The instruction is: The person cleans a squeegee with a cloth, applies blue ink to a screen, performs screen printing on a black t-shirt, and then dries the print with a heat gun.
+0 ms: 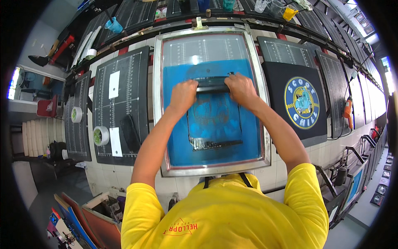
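Gripping a black squeegee (212,85) on blue mesh (215,120): left hand (184,96), right hand (242,88).

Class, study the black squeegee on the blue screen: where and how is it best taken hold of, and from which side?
Probably near both ends of the squeegee, from above and the wearer's near side. Its long, straight bar lies crosswise over the blue screen, so a hand fits at each end, as the left hand and right hand show.
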`<state>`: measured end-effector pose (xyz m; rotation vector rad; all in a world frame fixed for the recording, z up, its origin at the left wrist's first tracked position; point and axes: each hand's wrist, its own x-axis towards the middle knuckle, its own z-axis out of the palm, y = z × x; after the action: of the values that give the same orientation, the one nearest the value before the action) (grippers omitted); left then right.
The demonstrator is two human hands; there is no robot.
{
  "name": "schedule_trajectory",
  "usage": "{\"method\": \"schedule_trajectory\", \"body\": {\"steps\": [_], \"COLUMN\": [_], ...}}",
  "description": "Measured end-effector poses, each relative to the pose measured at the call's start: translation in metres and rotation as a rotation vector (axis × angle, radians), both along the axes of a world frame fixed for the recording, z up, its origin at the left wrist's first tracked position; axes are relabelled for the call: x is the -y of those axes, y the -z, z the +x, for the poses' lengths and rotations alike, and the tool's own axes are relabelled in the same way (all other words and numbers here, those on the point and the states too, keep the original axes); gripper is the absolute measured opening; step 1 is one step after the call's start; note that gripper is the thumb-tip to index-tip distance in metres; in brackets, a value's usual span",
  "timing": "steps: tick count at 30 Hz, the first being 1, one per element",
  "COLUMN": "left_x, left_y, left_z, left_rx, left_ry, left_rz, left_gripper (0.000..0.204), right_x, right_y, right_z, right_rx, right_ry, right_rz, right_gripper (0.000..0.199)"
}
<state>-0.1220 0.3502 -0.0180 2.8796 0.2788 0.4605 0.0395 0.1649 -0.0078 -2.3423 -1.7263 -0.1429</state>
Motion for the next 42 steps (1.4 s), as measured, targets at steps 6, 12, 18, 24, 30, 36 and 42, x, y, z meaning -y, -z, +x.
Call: {"method": "schedule_trajectory", "body": {"steps": [6, 12, 18, 24, 30, 36, 42], "left_x": [0.015, 0.107, 0.169, 0.176, 0.129, 0.044, -0.007], "left_y": [-0.024, -0.033, -0.019, 0.0, 0.006, 0.019, 0.006], "left_z": [-0.018, -0.119, -0.19, -0.199, -0.153, -0.061, -0.005], "left_rx": [-0.15, -0.094, -0.082, -0.071, -0.059, 0.011, -0.018], "left_ry": [-0.045, -0.03, -0.02, -0.032, -0.023, -0.039, -0.002], "left_rz": [0.004, -0.034, -0.068, -0.049, -0.047, 0.002, -0.039], "left_gripper": [0.031, 0.037, 0.032, 0.03, 0.028, 0.032, 0.013], "right_x": [0.013, 0.107, 0.163, 0.168, 0.123, 0.041, -0.004], "right_y": [-0.008, -0.024, -0.02, -0.003, 0.008, 0.01, 0.002], "right_z": [-0.011, -0.111, -0.181, -0.191, -0.146, -0.057, -0.005], "right_rx": [-0.015, -0.039, -0.108, -0.091, -0.039, 0.001, -0.001], "right_ry": [-0.03, -0.068, -0.074, -0.066, -0.06, -0.044, -0.028], "right_rz": [0.105, 0.143, 0.093, 0.015, 0.043, 0.087, 0.025], "right_gripper": [0.014, 0.014, 0.027, 0.028, 0.028, 0.016, 0.011]}}
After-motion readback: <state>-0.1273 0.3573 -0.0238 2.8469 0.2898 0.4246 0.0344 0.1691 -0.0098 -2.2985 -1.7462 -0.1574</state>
